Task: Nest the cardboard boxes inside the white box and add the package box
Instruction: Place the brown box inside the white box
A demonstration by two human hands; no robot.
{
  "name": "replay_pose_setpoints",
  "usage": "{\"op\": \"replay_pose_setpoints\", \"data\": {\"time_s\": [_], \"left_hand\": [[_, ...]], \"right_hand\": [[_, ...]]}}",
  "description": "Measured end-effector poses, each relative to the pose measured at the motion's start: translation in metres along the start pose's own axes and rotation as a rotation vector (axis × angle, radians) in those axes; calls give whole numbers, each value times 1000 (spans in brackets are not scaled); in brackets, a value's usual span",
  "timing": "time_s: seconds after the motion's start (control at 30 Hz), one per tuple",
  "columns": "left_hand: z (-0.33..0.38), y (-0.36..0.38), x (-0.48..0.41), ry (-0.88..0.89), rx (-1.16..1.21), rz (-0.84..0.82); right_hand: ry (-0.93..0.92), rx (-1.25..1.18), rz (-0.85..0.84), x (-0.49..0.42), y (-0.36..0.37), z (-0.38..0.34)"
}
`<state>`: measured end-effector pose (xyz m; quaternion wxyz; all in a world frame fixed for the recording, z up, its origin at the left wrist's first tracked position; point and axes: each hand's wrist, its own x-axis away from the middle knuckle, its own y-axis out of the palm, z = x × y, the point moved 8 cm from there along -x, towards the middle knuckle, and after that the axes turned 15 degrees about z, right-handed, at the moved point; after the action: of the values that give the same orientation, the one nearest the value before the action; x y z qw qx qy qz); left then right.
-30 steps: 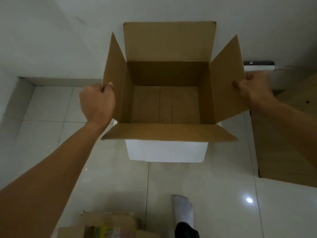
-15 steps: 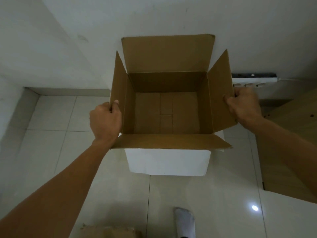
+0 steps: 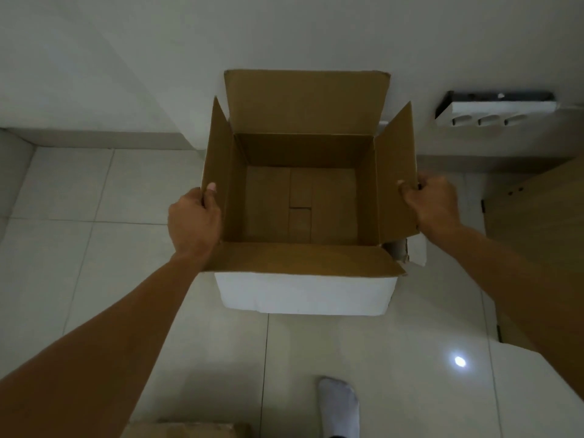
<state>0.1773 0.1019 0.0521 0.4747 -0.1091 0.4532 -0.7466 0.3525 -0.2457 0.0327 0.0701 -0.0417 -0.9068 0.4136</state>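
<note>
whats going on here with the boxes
A person is holding an open brown cardboard box by its side flaps, left hand on the left flap and right hand on the right. The box sits over or inside a white box on the tiled floor, its four flaps spread open. It is empty inside. Another cardboard piece shows at the bottom edge.

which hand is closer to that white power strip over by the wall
Right. The right hand grips the cardboard box's right flap, just below and left of the power strip. The left hand holds the left flap, across the box's full width from it.
</note>
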Motion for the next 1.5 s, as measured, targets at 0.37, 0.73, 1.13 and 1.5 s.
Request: {"op": "replay_pose_setpoints", "data": {"time_s": [0.37,0.73,1.13,1.5], "left_hand": [[2,77,77,430,-115,-581],[-29,87,129,729,-293,-650],[-70,67,97,414,-642,-547],[-70,28,114,435,-396,-412]], "right_hand": [[-523,438,-594,57,80,20],[-825,705,-613,117,102,59],[-818,883,-546,91,93,75],[-791,588,-367,121,78,38]]}}
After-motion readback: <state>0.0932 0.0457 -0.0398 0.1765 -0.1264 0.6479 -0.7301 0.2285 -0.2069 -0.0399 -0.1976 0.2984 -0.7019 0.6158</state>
